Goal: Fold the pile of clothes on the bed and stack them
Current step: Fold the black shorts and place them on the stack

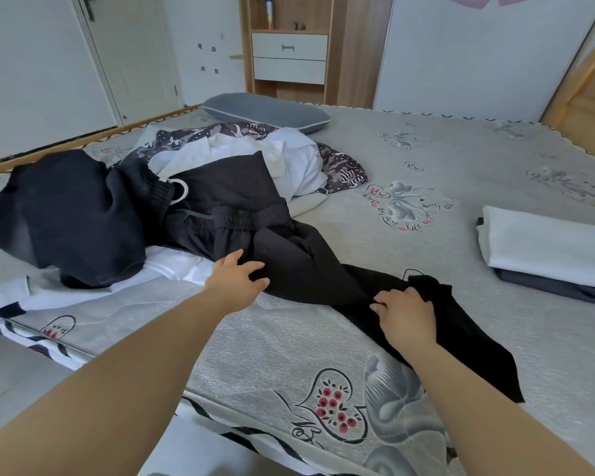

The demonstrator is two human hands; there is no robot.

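Note:
A pile of unfolded clothes [220,159] lies on the left half of the bed [426,173]: dark, white and patterned garments. Black trousers [306,266] stretch from the pile toward the near edge, waistband toward the pile and leg toward me. My left hand [237,276] rests on the upper part of the trousers with fingers spread. My right hand [406,314] grips a bunch of the trouser leg. At the right edge sits a folded stack [547,249], a white garment on top of a dark one.
A grey pillow [265,111] lies at the head of the bed behind the pile. A wooden cabinet with white drawers [289,56] stands beyond it, next to a white door [134,53]. The bed's near edge [255,438] runs just before me.

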